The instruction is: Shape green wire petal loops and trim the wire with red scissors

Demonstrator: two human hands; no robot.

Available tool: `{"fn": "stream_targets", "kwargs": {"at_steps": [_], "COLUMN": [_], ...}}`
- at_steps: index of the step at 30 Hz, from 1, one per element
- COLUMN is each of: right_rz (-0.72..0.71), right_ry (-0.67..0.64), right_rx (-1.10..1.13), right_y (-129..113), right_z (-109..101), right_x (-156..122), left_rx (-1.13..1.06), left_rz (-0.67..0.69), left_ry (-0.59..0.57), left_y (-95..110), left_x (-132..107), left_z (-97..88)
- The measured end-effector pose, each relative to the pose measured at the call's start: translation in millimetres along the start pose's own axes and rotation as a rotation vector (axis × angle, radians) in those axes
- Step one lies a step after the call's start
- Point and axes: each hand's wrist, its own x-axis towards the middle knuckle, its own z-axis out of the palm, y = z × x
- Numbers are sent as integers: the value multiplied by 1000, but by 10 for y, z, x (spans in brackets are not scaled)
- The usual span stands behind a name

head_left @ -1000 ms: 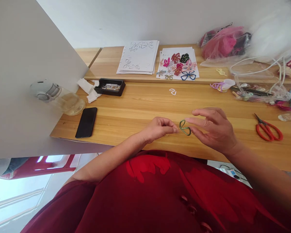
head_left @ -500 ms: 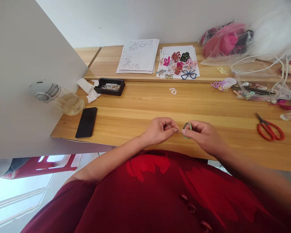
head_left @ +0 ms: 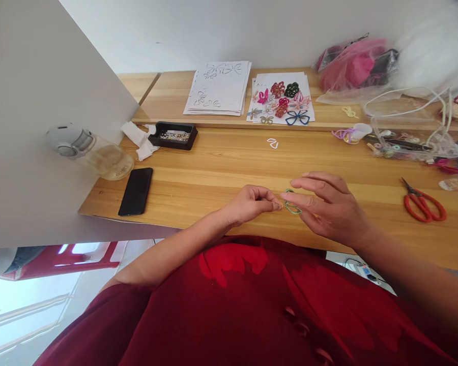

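Observation:
Just above the table's front edge, my left hand (head_left: 255,205) pinches one end of a small green looped ornament (head_left: 293,208) between thumb and fingertips. The ornament's thin green loops stick out to the right of that pinch. My right hand (head_left: 330,206) is open beside it, fingers spread and reaching left over the loops. One right fingertip overlaps the ornament's upper part; whether it touches cannot be made out. Farther back on the wood lie two small white loops (head_left: 273,143).
Red-handled scissors (head_left: 423,203) lie at right. A black phone (head_left: 136,191), a clear bottle (head_left: 109,158) and a black tray of beads (head_left: 172,136) stand at left. Finished flower ornaments (head_left: 281,104) rest on paper on the back ledge, beside a paper stack (head_left: 217,89).
My right hand has let go of the green loops and opened, its fingers lifting and spreading. The loops now show as more than one. My left hand has kept its pinch.

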Motion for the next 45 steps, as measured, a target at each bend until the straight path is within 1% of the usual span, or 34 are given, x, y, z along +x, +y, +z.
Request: {"fn": "stream_targets", "kwargs": {"at_steps": [2,4,5,6,7,8,11,12,13,14,15,16,17,19,21,23,25,27,28,29,30,31,32,33,35,36,37,38,39,40,41,42,43,45], "right_rz": [-56,-57,-18,66,202,385,1025,1184,1286,1331,1318,1254,1153,882,576,292,82,-24,-34,-4,66,189,357,555,968,1142,1270,1352,1390,1381,1333,1257,1164,924], "right_ry": [0,20,38,54,53,28,-139,-188,-213,-210,-200,-188,-162,-69,47,101,86,64,62,64,66,61,39,-2,-134,-201,-248,-265,-263,-252,-227,-194,-143,-13], "right_rx": [-48,-41,1,77,192,351,1011,1213,1362,1437,1435,1368,1245,876,462,170,46,30,45,77,127,201,313,470,894,1111,1296,1427,1497,1514,1483,1407,1279,879], "right_y": [-13,-52,-80,-112,-148,-184,-279,-299,-311,-314,-308,-294,-270,-202,-120,-50,-14,-20,-39,-66,-99,-137,-175,-212,-272,-293,-307,-313,-311,-300,-280,-252,-218,-143], "right_z": [16,43,60,79,100,122,188,205,217,221,216,203,182,127,76,51,56,78,91,104,116,129,144,160,199,218,236,249,256,255,245,228,205,149], "right_x": [6,11,17,27,41,58,107,116,118,114,104,90,73,39,15,2,-1,3,8,17,29,43,59,75,103,112,117,116,109,96,77,53,26,-26], "left_rx": [-44,-45,-21,16,62,112,264,312,352,372,372,351,312,203,83,-12,-52,-42,-23,10,56,116,189,271,432,494,533,541,517,468,402,328,254,127], "left_rz": [-19,-6,11,34,60,91,245,310,362,388,377,332,269,146,67,4,-52,-64,-49,-24,11,56,115,188,355,429,477,492,470,418,347,269,196,89], "left_ry": [-22,-19,-11,-2,6,13,61,86,110,122,123,112,96,70,48,20,-8,-15,-15,-13,-7,4,20,38,78,94,105,110,110,105,92,77,61,35], "left_y": [-5,-30,-44,-57,-65,-69,-58,-52,-47,-45,-45,-46,-47,-45,-36,-25,-23,-35,-44,-53,-60,-64,-64,-59,-43,-35,-30,-28,-31,-37,-44,-51,-56,-54], "left_x": [3,12,14,13,9,0,-38,-48,-55,-57,-55,-49,-40,-21,-4,7,16,22,24,22,17,9,-3,-17,-46,-57,-63,-64,-61,-52,-41,-27,-14,8], "left_z": [6,3,0,-1,2,8,43,53,58,58,51,38,21,-14,-36,-38,-26,-12,-5,0,6,13,21,30,50,58,62,61,55,43,28,11,-5,-27]}}
